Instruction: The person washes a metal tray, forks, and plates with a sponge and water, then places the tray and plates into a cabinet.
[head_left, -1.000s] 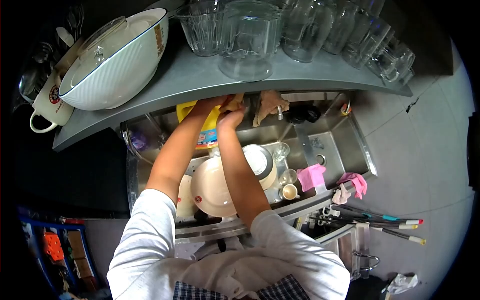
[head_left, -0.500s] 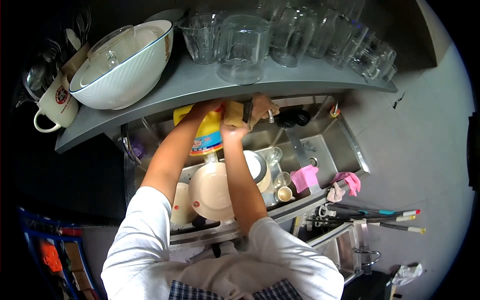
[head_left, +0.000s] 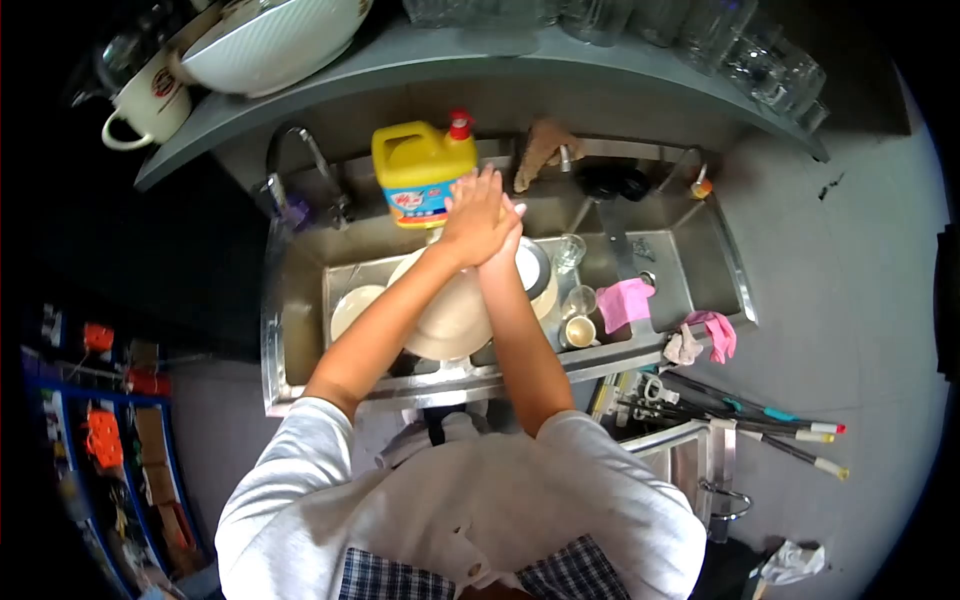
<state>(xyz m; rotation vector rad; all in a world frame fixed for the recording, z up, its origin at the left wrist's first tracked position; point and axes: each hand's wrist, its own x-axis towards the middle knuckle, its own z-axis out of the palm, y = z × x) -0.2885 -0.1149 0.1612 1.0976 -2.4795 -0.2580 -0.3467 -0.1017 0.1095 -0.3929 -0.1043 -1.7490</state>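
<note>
Over the sink [head_left: 300,330], my left hand [head_left: 474,224] lies across my right hand [head_left: 509,241], palms pressed together and left fingers stretched out. The yellow sponge that my right hand held a moment ago is now hidden between them. Just behind my hands stands a yellow detergent jug [head_left: 428,160] with a red pump top and a blue label. Below my forearms a large cream dish [head_left: 450,325] rests in the sink. A smaller cream dish [head_left: 355,303] lies to its left, and a grey-rimmed white dish [head_left: 531,268] sits to its right.
Two glasses [head_left: 579,300] and a cup [head_left: 578,332] stand right of the dishes. A pink cloth [head_left: 626,303] hangs over the divider. Behind are a faucet [head_left: 300,160] and a brown rag [head_left: 543,150]. A shelf [head_left: 480,75] with a bowl [head_left: 280,45] and glassware overhangs the back.
My left hand has come off the jug's pump top and now lies over my right hand. Both hands are in front of the jug, and the sponge has gone from sight. The view has tilted down.
</note>
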